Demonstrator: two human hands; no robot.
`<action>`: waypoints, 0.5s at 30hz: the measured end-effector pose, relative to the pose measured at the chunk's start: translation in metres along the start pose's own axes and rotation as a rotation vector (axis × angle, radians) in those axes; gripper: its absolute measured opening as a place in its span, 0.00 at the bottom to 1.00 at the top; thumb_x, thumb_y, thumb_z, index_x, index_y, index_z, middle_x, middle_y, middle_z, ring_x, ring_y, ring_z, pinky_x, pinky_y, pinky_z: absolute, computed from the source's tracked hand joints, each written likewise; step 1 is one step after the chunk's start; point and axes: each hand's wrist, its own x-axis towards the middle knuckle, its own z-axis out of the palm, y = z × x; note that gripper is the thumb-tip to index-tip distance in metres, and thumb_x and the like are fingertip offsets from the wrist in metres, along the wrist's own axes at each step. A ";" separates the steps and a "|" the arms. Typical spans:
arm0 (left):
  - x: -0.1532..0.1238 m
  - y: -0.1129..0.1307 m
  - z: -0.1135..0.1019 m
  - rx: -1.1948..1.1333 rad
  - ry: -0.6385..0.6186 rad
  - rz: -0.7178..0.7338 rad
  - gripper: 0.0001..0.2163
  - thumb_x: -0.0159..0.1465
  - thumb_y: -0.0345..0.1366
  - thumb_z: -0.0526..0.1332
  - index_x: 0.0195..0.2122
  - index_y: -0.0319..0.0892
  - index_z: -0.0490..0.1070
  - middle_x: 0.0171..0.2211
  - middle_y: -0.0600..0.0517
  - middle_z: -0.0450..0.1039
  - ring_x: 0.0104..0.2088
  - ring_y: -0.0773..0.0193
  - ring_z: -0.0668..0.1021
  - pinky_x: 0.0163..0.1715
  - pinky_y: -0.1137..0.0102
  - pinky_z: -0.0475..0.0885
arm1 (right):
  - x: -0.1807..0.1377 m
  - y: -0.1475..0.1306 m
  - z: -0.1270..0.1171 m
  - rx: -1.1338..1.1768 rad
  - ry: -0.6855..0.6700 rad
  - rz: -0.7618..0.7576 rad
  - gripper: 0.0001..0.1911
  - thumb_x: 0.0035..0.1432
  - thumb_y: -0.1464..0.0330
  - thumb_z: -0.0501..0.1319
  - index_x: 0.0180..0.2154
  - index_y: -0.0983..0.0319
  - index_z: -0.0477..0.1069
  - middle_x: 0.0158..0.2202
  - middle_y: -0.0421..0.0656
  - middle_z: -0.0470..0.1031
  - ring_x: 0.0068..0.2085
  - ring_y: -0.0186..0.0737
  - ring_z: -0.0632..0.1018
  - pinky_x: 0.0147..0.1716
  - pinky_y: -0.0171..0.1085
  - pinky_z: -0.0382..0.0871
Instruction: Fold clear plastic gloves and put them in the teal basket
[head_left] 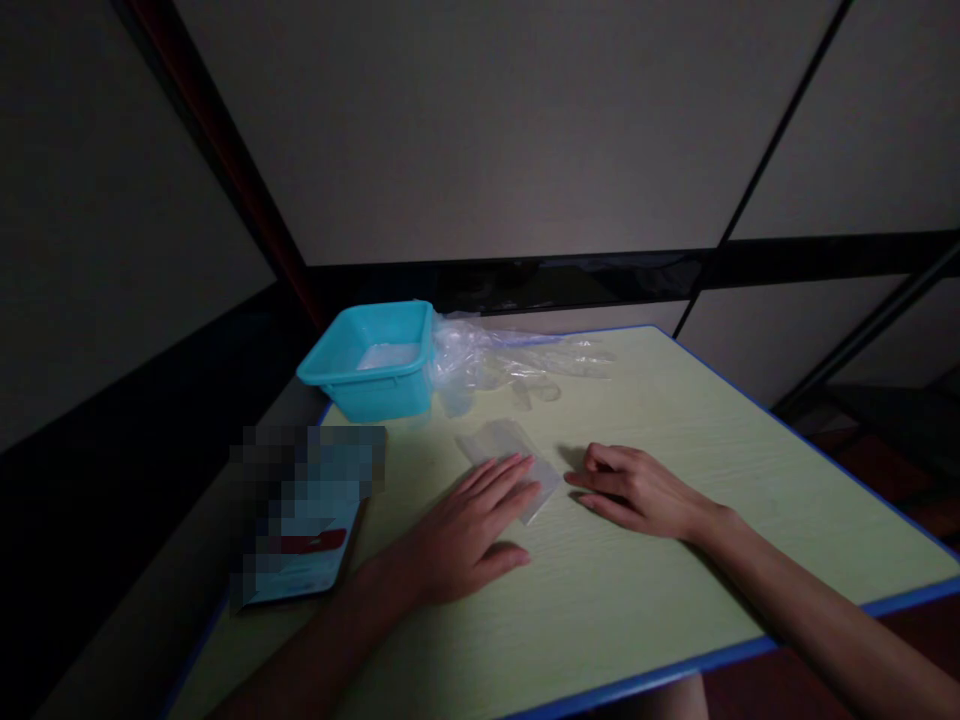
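Observation:
My left hand (480,525) lies flat on a folded piece of clear plastic film (499,440), fingers stretched out and pressing it to the table. To the right, my right hand (630,490) rests on the tabletop with its index finger pointing toward the film's right corner. Its thumb is apart from the index finger and the other fingers are curled, with nothing visible in them. Behind both hands spreads a crumpled heap of clear plastic (480,355), with finger-like strips reaching right, similar to thin disposable gloves.
At the table's back left stands a turquoise plastic basket (379,395) with a whitish flat thing (388,356) inside. A bluish flat packet or booklet (315,540), partly blurred out, lies at the left edge. The pale green table (675,590) has blue edging, and panels (487,130) rise behind it.

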 end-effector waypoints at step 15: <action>0.002 -0.001 0.000 -0.042 -0.056 0.072 0.29 0.62 0.45 0.53 0.61 0.43 0.44 0.62 0.46 0.44 0.61 0.57 0.49 0.59 0.58 0.46 | 0.003 -0.009 0.001 0.045 -0.017 -0.147 0.17 0.62 0.64 0.48 0.43 0.65 0.69 0.30 0.45 0.65 0.32 0.37 0.67 0.30 0.37 0.61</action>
